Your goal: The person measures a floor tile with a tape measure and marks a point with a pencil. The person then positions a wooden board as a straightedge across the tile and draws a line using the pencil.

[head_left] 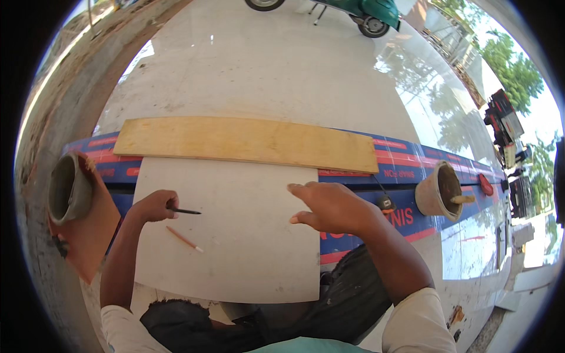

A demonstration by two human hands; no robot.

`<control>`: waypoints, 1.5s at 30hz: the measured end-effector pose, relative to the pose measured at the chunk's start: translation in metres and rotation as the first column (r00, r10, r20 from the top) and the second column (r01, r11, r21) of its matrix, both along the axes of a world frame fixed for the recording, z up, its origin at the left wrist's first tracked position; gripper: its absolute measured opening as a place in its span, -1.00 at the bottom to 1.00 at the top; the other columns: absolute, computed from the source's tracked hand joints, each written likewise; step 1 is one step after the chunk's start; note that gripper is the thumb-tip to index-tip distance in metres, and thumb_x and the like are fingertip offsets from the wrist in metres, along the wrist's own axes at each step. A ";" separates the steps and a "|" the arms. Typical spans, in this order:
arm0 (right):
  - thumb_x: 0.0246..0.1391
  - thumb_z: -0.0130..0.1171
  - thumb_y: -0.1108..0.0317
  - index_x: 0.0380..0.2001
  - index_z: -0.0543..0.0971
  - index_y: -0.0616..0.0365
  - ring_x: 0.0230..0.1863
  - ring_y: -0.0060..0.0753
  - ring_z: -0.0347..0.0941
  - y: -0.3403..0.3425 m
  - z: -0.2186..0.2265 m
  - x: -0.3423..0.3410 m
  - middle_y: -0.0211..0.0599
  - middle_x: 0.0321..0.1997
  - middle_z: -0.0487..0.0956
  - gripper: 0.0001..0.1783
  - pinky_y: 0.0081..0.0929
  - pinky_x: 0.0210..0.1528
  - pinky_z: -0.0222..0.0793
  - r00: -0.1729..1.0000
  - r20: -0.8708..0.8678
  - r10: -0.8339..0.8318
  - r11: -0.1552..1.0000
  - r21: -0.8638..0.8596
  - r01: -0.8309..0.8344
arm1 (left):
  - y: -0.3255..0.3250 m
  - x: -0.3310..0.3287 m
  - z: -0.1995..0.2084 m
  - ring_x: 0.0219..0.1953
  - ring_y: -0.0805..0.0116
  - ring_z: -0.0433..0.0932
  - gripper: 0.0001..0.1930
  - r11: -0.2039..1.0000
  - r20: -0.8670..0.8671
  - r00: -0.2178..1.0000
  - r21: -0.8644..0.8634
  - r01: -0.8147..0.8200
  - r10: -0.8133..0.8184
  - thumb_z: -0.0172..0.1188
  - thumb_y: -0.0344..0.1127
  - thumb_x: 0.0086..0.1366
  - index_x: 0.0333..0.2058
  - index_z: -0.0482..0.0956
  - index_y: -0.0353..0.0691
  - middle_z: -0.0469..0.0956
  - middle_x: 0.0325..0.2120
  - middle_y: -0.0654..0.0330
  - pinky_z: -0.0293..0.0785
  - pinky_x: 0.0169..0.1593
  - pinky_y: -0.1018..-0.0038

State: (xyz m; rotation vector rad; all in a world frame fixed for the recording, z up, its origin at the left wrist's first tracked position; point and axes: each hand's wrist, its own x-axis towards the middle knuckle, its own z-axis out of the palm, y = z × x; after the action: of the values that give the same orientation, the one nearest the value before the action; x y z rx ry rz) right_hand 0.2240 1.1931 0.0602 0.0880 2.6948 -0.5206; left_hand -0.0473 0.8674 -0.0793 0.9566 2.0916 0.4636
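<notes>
In front of me lies a white flat tile or panel (235, 253). My left hand (156, 206) is above its left side, fingers closed on a slim black pen-like stick (187, 211) that points right. Below the stick, an orange-brown pencil (185, 240) with a pale end rests on the white surface. My right hand (332, 207) is over the panel's right edge, thumb and fingers apart, holding nothing. Along the panel's far edge a long wooden plank (247, 140) lies crosswise.
Blue-and-red printed cardboard (406, 156) lies under the plank. A tape measure (385, 203) and a dirty bucket (432, 189) with a handle sticking out are at right. At left, another bucket (82, 194) stands by a reddish-brown tile (94, 250). A green scooter (368, 10) stands far off.
</notes>
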 end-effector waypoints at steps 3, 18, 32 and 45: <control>0.06 0.25 0.15 -0.20 0.43 0.32 -0.21 0.09 0.51 0.000 0.003 0.009 0.02 -0.36 0.53 -0.57 -0.11 -0.17 0.40 0.998 0.003 0.064 0.993 -0.099 -0.063 | 0.006 0.033 -0.014 -0.49 0.47 0.46 -0.74 0.998 0.106 0.994 -0.057 0.019 -0.013 0.42 -0.47 -0.10 -0.51 0.46 -0.26 0.50 -0.59 0.23 0.43 -0.37 0.48; -0.06 0.31 0.29 -0.37 0.46 0.37 -0.27 0.02 0.54 0.020 -0.007 0.060 0.04 -0.40 0.56 -0.66 -0.19 -0.28 0.43 0.968 -0.207 0.143 0.959 -0.213 -0.187 | -0.027 0.067 -0.051 -0.49 0.13 0.52 -0.68 0.989 -0.212 0.974 -0.138 0.057 -0.085 0.49 -0.43 -0.33 -0.54 0.55 -0.31 0.51 -0.58 0.07 0.44 -0.35 0.32; 0.00 0.27 0.21 -0.33 0.48 0.37 -0.26 0.10 0.53 0.091 0.020 0.107 0.07 -0.42 0.55 -0.62 -0.12 -0.23 0.39 0.942 -0.324 -0.089 0.950 -0.312 -0.017 | 0.072 0.120 0.000 -0.58 0.59 0.39 -0.89 0.996 -0.106 0.991 0.043 -0.078 0.082 0.26 -0.51 0.01 -0.46 0.50 -0.32 0.45 -0.65 0.33 0.33 -0.47 0.59; -0.03 0.31 0.06 0.05 0.43 0.37 -0.11 0.01 0.55 0.120 0.028 0.121 0.16 -0.19 0.58 -0.30 -0.23 -0.11 0.43 0.697 -0.328 -0.638 0.770 -0.279 0.574 | 0.391 0.286 -0.091 -0.56 0.39 0.51 -0.77 0.907 0.358 0.910 0.418 0.041 -0.207 0.33 -0.28 0.01 -0.48 0.55 -0.33 0.55 -0.59 0.14 0.41 -0.45 0.40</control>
State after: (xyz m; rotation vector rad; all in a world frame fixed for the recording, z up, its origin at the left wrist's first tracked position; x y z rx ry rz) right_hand 0.3454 1.3134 0.0883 0.9681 2.9725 -1.0468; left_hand 0.2382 1.2580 -0.1705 1.1154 1.5820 0.9636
